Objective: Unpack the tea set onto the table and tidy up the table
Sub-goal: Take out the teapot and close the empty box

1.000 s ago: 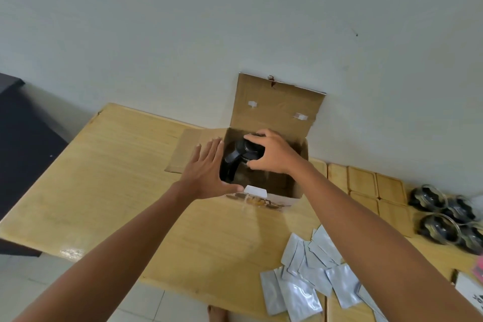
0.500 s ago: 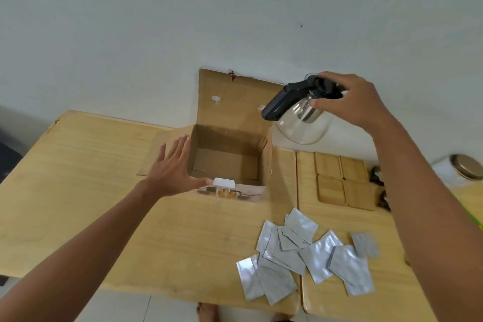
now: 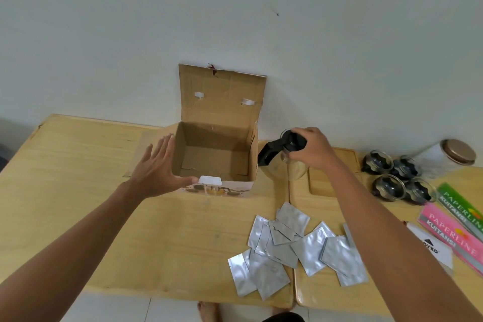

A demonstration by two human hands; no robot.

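The glass teapot (image 3: 292, 165) sits low over the counter (image 3: 78, 165), just right of the cardboard box (image 3: 217, 159), and whether its base touches the wood is hard to tell. The right hand (image 3: 313, 150) grips it from above, fingers curled round the black lid. Its black handle (image 3: 269, 151) juts out left and down toward the box; the pot's body stands roughly upright beneath the hand.

The left hand (image 3: 156, 170) is spread wide, fingers straight, flat against the box's left wall with the thumb along the front rim. The box is open, its tall lid flap standing up against the wall (image 3: 235, 8), one side flap lying out on the left, nothing visible inside.

The pale wood counter runs against a plain white wall, a seam splitting it into two tops. On the right top lies a wooden tray (image 3: 334, 172), partly hidden by the arm. Further right, four glass cups (image 3: 397, 175) with dark inserts are clustered in a two-by-two group, and behind them one jar (image 3: 449, 157) with a coppery lid lies on its side. Foil sachets (image 3: 295, 246), a dozen or so, overlap in a loose heap near the front edge. At far right are two receipt pads (image 3: 457, 219), one green, one pink, and a white packet (image 3: 428, 246). Pale floor tiles (image 3: 117, 308) show below the counter's edge.
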